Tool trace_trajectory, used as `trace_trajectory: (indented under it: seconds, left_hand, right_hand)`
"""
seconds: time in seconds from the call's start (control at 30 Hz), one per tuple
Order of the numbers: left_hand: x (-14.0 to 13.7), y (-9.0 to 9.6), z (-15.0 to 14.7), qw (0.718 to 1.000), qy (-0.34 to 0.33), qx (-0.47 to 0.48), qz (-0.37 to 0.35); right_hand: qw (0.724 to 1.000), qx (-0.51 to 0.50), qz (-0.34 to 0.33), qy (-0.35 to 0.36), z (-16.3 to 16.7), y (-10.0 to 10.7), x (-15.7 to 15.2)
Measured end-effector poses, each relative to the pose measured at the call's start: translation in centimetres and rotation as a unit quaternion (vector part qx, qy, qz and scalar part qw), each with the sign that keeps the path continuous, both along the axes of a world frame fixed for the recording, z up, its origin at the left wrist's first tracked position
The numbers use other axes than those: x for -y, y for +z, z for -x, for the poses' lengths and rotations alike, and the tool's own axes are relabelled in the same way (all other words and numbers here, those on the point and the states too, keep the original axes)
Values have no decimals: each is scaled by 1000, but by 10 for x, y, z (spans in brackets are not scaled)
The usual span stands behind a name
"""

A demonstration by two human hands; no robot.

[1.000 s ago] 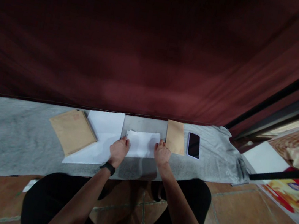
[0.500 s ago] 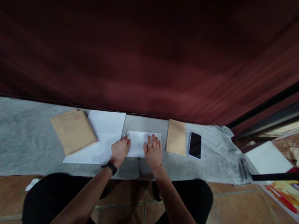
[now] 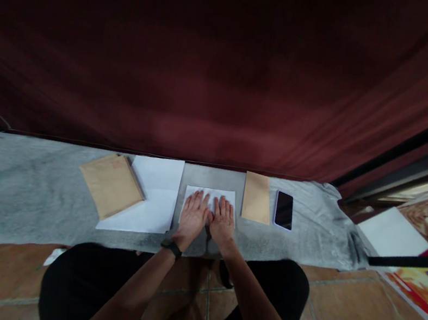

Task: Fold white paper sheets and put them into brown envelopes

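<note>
White paper: a folded sheet [image 3: 211, 195] lies flat at the middle of the tabletop [image 3: 26, 193], on the grey cloth that covers it. Both hands are on it, side by side and touching at the thumbs. Left hand [image 3: 193, 214] palm down, fingers spread and straight; right hand [image 3: 222, 220] the same. No grip on either side: both are released, flat, pressing rather than grasping. The flat palms look placed to bear weight over the sheet, which would hold it flush against the cloth and set its fold. A dark band sits on the left wrist [image 3: 172, 248].

Just left of the folded sheet, a larger white sheet [image 3: 154, 193] lies unfolded, and a tan envelope stack [image 3: 110, 185] overlaps its far left corner, turned at an angle. Just right of the folded sheet, a single tan envelope [image 3: 256, 205] lies square to the edge, apart from the hands but within reach. Beside it, a phone [image 3: 284, 210], screen dark and face up.

Supplies sit to either side, work spot kept between them. Dark red curtain [image 3: 229, 74] hangs behind the tabletop. Tiled floor below; the person's knees show under the near edge.
</note>
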State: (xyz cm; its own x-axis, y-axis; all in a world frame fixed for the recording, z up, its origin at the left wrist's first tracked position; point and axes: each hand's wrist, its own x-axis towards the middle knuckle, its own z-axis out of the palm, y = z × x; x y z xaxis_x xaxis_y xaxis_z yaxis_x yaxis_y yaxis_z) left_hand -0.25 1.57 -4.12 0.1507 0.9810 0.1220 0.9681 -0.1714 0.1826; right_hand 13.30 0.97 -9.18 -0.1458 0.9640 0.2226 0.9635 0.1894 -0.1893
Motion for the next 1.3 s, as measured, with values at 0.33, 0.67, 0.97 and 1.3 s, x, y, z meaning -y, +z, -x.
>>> trace_trajectory:
  seconds: [0.33,0.67,0.97,1.3]
  left_hand:
    - [6,-33,-3,999,23,1,29]
    - [5,-33,-7,998,54,7,20]
    - [-25,-36,-17,999,42,13,7]
    - [-13,-36,2,993,110,25,-31]
  right_hand:
    - [999,-23,29,18,3,16,-18]
    - [1000,-24,-18,1,-7,2,-31]
    - [999,-7,-24,-25,-10,-2,-29]
    - [999,-10,-19,-32,-10,-3,-30]
